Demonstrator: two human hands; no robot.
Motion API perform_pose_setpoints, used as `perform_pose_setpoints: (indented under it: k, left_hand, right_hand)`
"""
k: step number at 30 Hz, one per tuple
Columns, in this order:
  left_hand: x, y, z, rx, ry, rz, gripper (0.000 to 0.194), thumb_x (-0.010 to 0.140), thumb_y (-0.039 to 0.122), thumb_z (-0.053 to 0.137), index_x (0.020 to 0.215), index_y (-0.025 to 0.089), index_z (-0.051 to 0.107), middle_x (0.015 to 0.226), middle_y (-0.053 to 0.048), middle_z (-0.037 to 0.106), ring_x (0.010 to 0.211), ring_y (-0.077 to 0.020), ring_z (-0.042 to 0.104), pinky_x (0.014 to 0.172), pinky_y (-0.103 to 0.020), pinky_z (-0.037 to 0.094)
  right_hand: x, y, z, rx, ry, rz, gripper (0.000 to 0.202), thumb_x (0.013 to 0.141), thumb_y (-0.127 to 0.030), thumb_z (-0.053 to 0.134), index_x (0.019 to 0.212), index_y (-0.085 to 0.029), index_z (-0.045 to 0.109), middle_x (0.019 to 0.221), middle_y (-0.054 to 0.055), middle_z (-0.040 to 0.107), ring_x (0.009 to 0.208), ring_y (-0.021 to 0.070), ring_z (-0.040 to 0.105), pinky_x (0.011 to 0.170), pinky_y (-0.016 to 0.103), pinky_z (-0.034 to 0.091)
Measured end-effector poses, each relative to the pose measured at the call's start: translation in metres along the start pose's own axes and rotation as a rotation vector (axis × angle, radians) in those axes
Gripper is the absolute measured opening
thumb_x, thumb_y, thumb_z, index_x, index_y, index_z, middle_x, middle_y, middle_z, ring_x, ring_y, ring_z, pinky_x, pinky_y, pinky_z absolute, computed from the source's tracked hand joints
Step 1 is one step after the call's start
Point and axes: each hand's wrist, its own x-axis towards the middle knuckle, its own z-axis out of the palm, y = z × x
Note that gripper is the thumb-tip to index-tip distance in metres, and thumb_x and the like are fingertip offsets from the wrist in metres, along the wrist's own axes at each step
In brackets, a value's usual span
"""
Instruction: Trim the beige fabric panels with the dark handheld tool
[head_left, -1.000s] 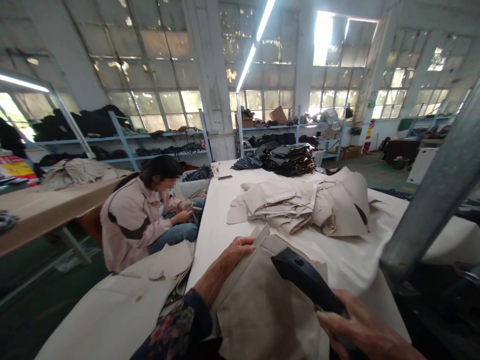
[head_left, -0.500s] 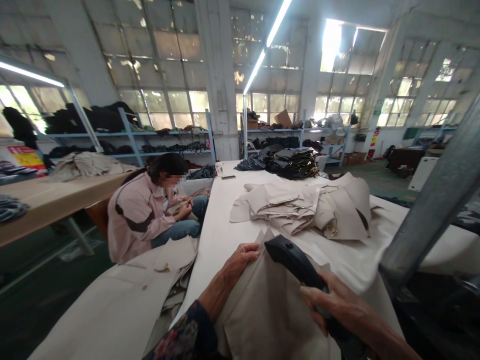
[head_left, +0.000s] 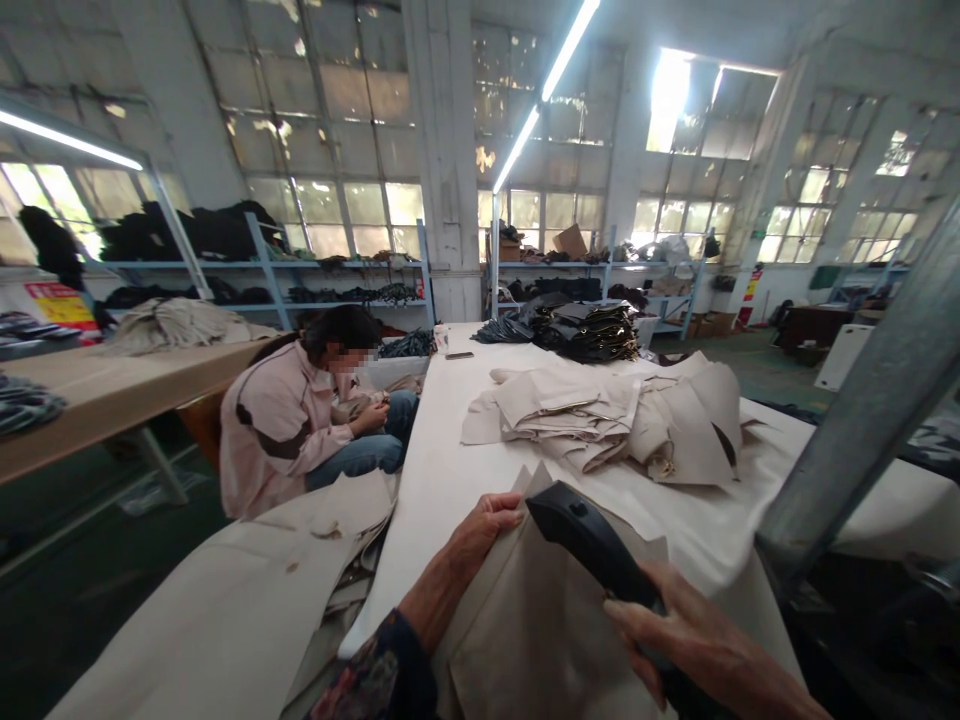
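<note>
A beige fabric piece (head_left: 525, 620) lies on the white table (head_left: 442, 450) right in front of me. My left hand (head_left: 484, 530) presses on the far left edge of that piece, fingers curled over it. My right hand (head_left: 690, 640) grips the handle of a black iron (head_left: 585, 540), which rests on the fabric with its nose pointing away and to the left. My left sleeve is dark with a flower print.
A heap of beige garments (head_left: 600, 415) lies mid-table, a dark pile (head_left: 577, 325) at the far end. A person in a pink jacket (head_left: 285, 420) sits left of the table. Beige cloth (head_left: 225, 600) drapes at lower left. A grey metal post (head_left: 870, 400) slants on the right.
The iron has slid forward and to the left over the fabric, toward my left hand. My left hand has stayed on the fabric edge. The view has shifted slightly.
</note>
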Motion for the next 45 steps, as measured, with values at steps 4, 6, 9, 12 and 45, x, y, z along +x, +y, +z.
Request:
perform_pose_setpoints:
  k: [4, 6, 9, 12, 45]
  left_hand:
    - [-0.009, -0.001, 0.005, 0.004, -0.004, 0.013, 0.036, 0.063, 0.018, 0.067, 0.098, 0.010, 0.072, 0.072, -0.008, 0.074, 0.058, -0.0168, 0.064, 0.061, -0.026, 0.047]
    - [-0.013, -0.001, 0.007, 0.018, -0.012, 0.025, 0.038, 0.065, 0.016, 0.065, 0.102, 0.010, 0.071, 0.076, -0.008, 0.074, 0.061, -0.0173, 0.065, 0.060, -0.025, 0.047]
    - [-0.015, -0.001, 0.009, 0.040, -0.057, 0.031, 0.042, 0.065, 0.012, 0.062, 0.107, 0.011, 0.069, 0.082, -0.009, 0.075, 0.065, -0.0178, 0.067, 0.061, -0.024, 0.047]
    - [-0.017, -0.002, 0.010, 0.033, -0.074, 0.019, 0.041, 0.066, 0.012, 0.061, 0.106, 0.011, 0.070, 0.084, -0.010, 0.075, 0.070, -0.0182, 0.067, 0.064, -0.024, 0.048]
    - [0.028, -0.008, 0.091, 1.952, -0.123, 0.609, 0.032, 0.089, 0.011, 0.042, 0.113, 0.017, 0.061, 0.099, -0.013, 0.058, 0.095, -0.0262, 0.054, 0.084, -0.041, 0.041]
  right_hand:
    - [0.008, -0.006, 0.002, 0.048, 0.048, -0.037, 0.030, 0.083, -0.046, 0.055, 0.089, -0.017, 0.049, 0.049, -0.008, 0.050, 0.041, 0.0083, 0.045, 0.042, 0.018, 0.040]
    - [0.011, -0.005, -0.002, 0.077, 0.080, -0.046, 0.030, 0.083, -0.046, 0.056, 0.082, -0.018, 0.048, 0.049, -0.008, 0.050, 0.040, 0.0081, 0.045, 0.041, 0.019, 0.039]
    - [0.014, -0.001, -0.008, 0.118, 0.087, -0.010, 0.031, 0.083, -0.047, 0.055, 0.077, -0.018, 0.047, 0.049, -0.007, 0.049, 0.040, 0.0086, 0.046, 0.041, 0.019, 0.039]
    - [0.014, 0.001, -0.013, 0.159, 0.076, -0.018, 0.032, 0.084, -0.048, 0.055, 0.076, -0.018, 0.047, 0.049, -0.006, 0.050, 0.042, 0.0094, 0.047, 0.041, 0.020, 0.039]
    - [-0.209, 0.094, 0.023, 0.025, 0.311, 0.213, 0.045, 0.079, -0.063, 0.052, 0.074, -0.019, 0.052, 0.048, -0.003, 0.049, 0.045, 0.0123, 0.045, 0.047, 0.024, 0.039]
